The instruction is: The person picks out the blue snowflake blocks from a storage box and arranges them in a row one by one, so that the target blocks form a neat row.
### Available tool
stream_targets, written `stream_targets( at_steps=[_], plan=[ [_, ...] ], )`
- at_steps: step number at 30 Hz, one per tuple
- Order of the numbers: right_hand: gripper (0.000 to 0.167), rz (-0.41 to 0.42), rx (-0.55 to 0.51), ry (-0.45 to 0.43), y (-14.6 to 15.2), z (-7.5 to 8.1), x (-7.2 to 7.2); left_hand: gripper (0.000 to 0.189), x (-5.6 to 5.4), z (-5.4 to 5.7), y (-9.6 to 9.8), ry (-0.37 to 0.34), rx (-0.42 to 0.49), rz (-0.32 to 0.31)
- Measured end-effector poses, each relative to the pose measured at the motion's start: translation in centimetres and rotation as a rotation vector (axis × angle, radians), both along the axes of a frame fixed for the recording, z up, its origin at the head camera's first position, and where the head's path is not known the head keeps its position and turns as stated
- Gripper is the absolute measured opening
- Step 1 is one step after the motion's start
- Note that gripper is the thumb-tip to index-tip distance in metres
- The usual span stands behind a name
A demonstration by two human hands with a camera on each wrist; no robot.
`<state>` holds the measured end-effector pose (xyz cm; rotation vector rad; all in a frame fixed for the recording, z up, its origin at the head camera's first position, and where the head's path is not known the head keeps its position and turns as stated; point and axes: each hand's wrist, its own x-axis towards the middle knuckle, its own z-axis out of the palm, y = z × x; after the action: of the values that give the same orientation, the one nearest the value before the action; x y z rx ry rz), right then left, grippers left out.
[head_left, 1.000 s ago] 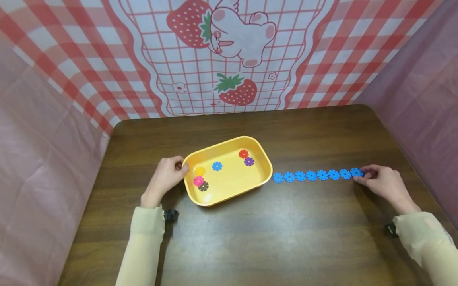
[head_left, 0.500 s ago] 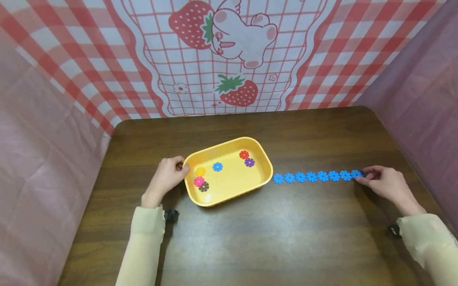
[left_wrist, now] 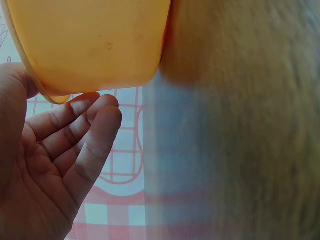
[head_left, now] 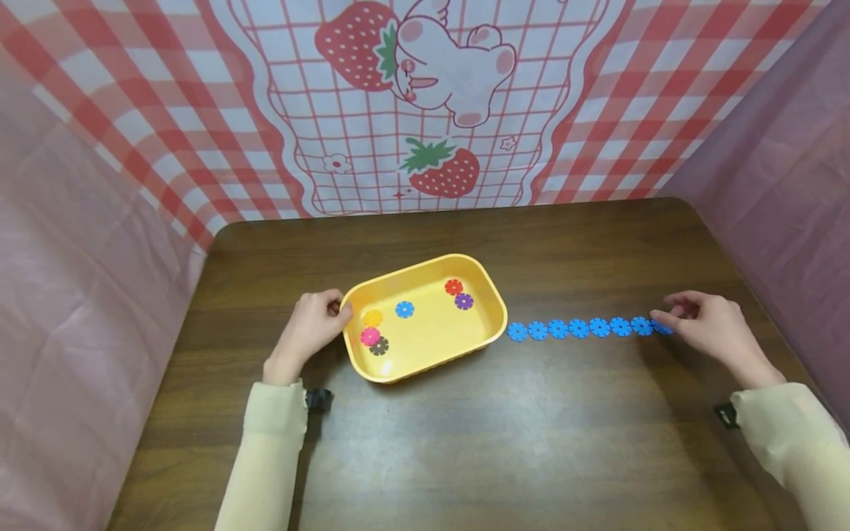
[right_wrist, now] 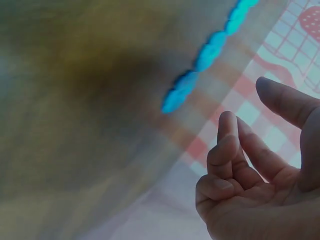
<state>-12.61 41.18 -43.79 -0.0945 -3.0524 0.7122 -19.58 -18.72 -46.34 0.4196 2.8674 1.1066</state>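
Note:
My left hand pinches the left rim of a yellow plastic tub, thumb on the inside and fingers beneath the rim. The left wrist view shows the tub's wall just above my fingertips. To the tub's right, a straight row of several blue notched discs lies on the table, its left end close to the tub. Above the row's right end hovers my right hand, overlapping the last disc. In the right wrist view, thumb and fingers stand apart with nothing between them, away from the blue row.
Inside the tub lie loose discs: a blue one, a yellow one, a pink one, a dark brown one, a red one and a purple one. Behind the wooden table hangs a strawberry-print cloth.
My right hand has let go of the blue row's right end and lifted slightly up from it. My left hand and the tub stay as they were.

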Motion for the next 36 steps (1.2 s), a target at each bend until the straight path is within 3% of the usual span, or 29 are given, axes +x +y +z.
stream_targets(
  at_steps=[10,24,31,36],
  plan=[
    [0.050,0.101,-0.033,0.027,-4.4,2.6,-2.8,0.015,0.0,-0.1,0.0,0.017,-0.004,0.000],
    [0.041,0.259,-0.123,0.073,-14.3,6.0,-6.1,0.014,0.0,-0.1,0.0,0.017,-0.013,-0.001],
    [0.037,0.354,-0.154,0.102,-18.6,6.1,-7.9,0.014,-0.1,0.0,0.1,0.037,-0.017,-0.002],
    [0.037,0.446,-0.176,0.066,-22.0,5.5,-9.1,0.014,-0.1,0.0,0.0,0.043,-0.019,-0.003]
  ],
)
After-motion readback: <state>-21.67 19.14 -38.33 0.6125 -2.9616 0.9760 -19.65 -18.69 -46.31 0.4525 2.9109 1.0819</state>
